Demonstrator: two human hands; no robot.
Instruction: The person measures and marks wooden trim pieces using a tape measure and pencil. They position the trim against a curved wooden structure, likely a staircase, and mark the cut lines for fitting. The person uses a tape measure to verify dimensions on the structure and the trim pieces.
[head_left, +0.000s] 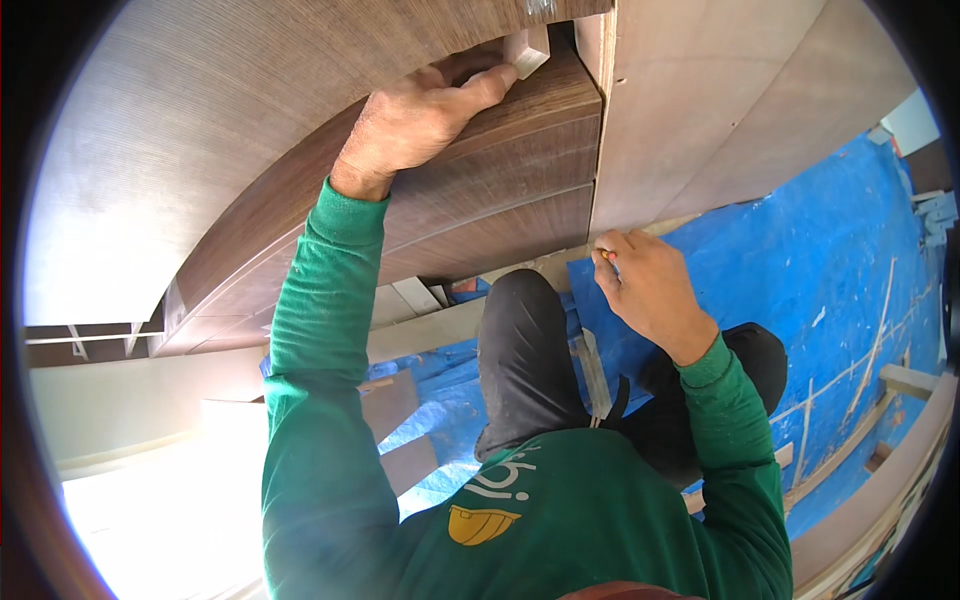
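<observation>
The small block of pale wood (530,55) is in the narrow gap between the large grey-brown panel with striped wood grain (250,130) above and the top of the brown wood-grain drawer cabinet (500,190) below, near the right end of this gap. The left hand (420,115) is bent almost closed and appears to grip the left end of the block; the thumb shows, but the other fingertips are partly hidden. The right hand (645,290) is lower, its fingers closed around a thin stick with red and yellow end (607,256), perhaps a pencil; it is near the flat pale-brown upright panel (720,110). For good work, I think the block should be kept square and steady, with the thumb staying clear of the edge, and the eye brought level with the gap, because from above the panel hides part of it. The person's knees in black trousers (525,340) are over the blue plastic sheet (820,260), where pale wooden strips (840,455) lie at the right.
</observation>
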